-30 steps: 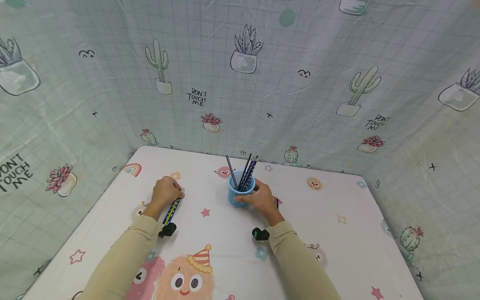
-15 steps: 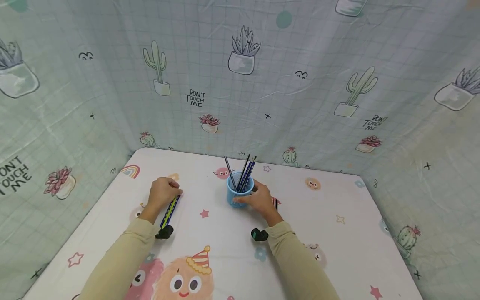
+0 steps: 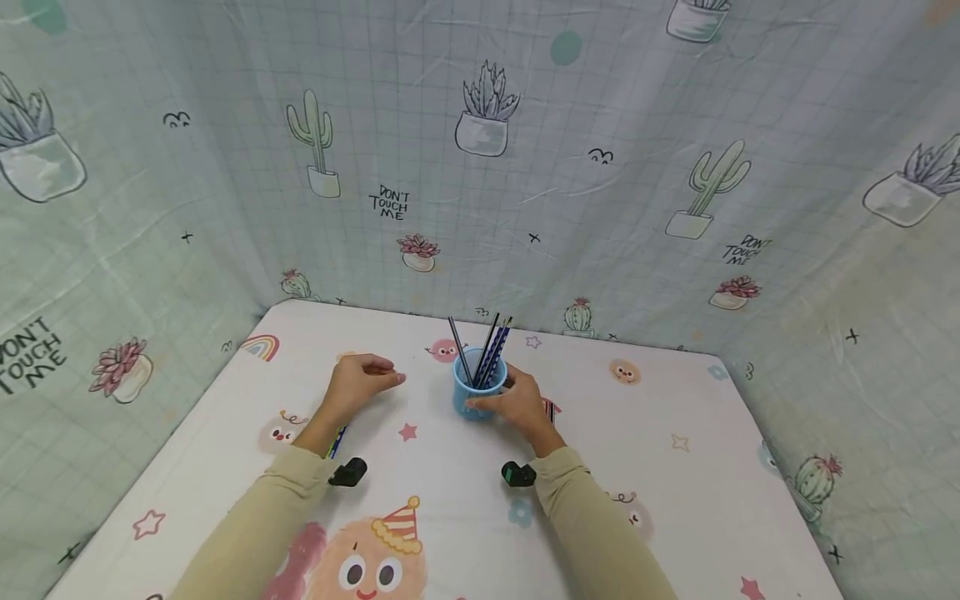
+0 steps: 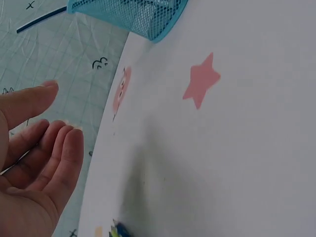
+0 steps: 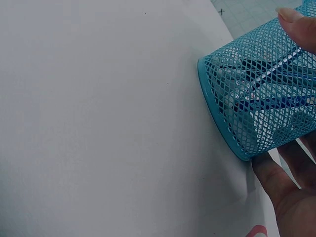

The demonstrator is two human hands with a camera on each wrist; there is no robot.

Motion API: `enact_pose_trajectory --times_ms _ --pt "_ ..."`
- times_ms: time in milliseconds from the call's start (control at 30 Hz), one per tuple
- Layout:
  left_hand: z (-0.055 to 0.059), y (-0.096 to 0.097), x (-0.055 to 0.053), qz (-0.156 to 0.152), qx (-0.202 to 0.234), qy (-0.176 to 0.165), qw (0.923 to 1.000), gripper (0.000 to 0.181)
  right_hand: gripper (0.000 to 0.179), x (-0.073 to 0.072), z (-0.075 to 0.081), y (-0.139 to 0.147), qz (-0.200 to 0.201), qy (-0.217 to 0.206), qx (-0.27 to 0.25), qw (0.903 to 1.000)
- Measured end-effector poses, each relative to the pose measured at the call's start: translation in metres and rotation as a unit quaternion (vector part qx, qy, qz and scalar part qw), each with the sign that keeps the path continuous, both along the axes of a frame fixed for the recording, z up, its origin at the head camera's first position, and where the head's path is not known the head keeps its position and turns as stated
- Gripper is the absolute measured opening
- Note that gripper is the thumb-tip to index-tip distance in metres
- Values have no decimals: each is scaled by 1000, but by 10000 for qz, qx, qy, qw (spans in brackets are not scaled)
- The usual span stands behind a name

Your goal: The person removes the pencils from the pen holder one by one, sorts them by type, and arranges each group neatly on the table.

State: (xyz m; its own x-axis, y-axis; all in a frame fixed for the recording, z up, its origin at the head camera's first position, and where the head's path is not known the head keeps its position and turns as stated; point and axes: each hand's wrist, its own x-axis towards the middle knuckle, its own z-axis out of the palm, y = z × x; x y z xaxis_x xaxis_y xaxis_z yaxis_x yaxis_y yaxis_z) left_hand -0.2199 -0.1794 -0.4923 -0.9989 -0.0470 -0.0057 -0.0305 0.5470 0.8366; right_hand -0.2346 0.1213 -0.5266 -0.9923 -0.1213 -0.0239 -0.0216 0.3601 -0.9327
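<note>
My right hand [image 3: 513, 407] grips a light blue mesh pencil cup [image 3: 471, 406] from its right side, thumb on the near side and fingers behind. Several thin pencils [image 3: 496, 354], dark ones and blue dotted ones, lean upright inside it. The right wrist view shows the cup's mesh wall [image 5: 266, 94] between thumb and fingers. My left hand [image 3: 360, 385] hovers left of the cup, its fingers loosely bent with nothing between them, as the left wrist view confirms. Under the left wrist lie blue and yellow-green pencils [image 3: 339, 442], mostly hidden by the forearm; their tips [image 4: 118, 229] show in the left wrist view.
A white tablecloth [image 3: 450, 467] with printed cartoon figures and stars covers the table. Curtains [image 3: 420, 125] printed with cacti hang behind it and on both sides. Black wrist devices [image 3: 349, 472] sit at both cuffs.
My left hand has moved right, away from the pencils lying on the table and towards the cup. My right hand keeps its hold on the cup, which stays in place.
</note>
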Motion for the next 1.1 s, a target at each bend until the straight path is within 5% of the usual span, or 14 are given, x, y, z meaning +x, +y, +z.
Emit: enact_pose_trajectory --times_ms 233,467,867,1100 --pt "-2 35 2 -271 704 -99 9971 57 87 0 3 0 -19 -41 -34 10000" --pt "-5 66 -2 -669 968 -13 9931 64 83 -2 -1 0 13 71 -6 10000" --pt "-13 104 -7 -1124 1745 -23 9782 87 69 1 -1 -1 67 260 -69 9996" --pt "-20 117 -11 -1291 1964 198 9718 76 70 2 -1 0 -56 304 69 9995"
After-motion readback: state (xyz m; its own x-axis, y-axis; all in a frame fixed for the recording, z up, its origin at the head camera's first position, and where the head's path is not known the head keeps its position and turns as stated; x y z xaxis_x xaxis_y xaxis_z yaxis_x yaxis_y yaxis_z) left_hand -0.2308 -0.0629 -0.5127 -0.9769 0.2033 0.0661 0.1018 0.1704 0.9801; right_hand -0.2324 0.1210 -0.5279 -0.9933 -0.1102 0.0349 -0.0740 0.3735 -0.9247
